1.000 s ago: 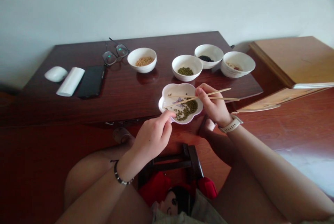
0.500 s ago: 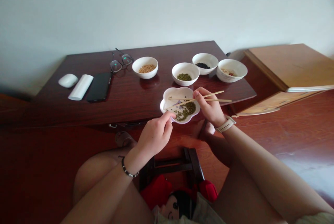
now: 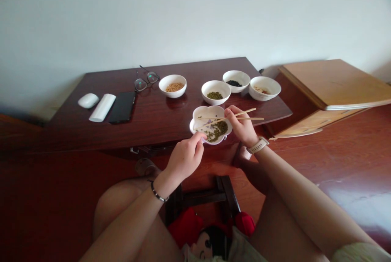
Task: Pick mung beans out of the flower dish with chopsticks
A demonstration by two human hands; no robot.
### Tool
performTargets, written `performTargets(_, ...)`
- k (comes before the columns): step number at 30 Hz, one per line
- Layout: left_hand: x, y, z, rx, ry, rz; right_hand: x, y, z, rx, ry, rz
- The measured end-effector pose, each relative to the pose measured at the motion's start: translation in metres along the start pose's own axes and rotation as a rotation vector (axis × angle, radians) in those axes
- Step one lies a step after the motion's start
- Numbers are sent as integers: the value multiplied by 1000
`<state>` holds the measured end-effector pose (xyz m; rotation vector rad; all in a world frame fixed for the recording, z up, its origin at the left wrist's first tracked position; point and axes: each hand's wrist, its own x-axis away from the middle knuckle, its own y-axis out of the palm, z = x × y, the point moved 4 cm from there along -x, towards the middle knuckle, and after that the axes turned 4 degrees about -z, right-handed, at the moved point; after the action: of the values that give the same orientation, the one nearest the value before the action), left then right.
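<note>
1. Head view: the right hand (image 3: 241, 126) grips wooden chopsticks (image 3: 252, 119) in a narrow pinch, tips low over a flower-shaped white dish (image 3: 210, 112), just beside its mung beans (image 3: 216, 131).
2. The left hand (image 3: 185, 158) holds the dish's near rim; a firm, level hold suits such fine chopstick work.
3. The dish sits at the desk (image 3: 152, 125)'s near edge.
4. Along the far edge stand four white bowls (image 3: 216, 101); a smartphone (image 3: 122, 107) lies toward the far left corner.
5. Below spreads a reddish wood floor (image 3: 305, 172); beyond rises a white wall (image 3: 195, 17).

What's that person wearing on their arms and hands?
No gloves on either hand. The left hand has a thin, dark beaded bracelet at the wrist. The right hand has a watch with a white strap at the wrist. A pale sleeve shows on the right arm, near the shoulder.
</note>
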<state>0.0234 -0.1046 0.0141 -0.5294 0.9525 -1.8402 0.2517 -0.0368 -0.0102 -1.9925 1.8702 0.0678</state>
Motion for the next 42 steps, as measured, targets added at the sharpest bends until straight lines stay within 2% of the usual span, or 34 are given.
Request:
performTargets(8, -1, -1, 1, -63, -10, -3, 1, 1, 1, 84, -16, 43)
performTargets(12, 0, -1, 1, -66, -17, -11, -1, 1, 3, 102, -7, 22)
performTargets(17, 0, 0, 1, -92, -33, 2, -6, 1, 8, 44, 67, -46)
performTargets(26, 2, -3, 0, -119, -49, 15, -12, 9, 12, 4, 132, -9)
performTargets(32, 3, -4, -3, -110, -54, 27, -19, 11, 15, -78, 212, -94)
performTargets(42, 0, -7, -6, -111, -67, 36, -21, 16, 10, 26, 161, 31)
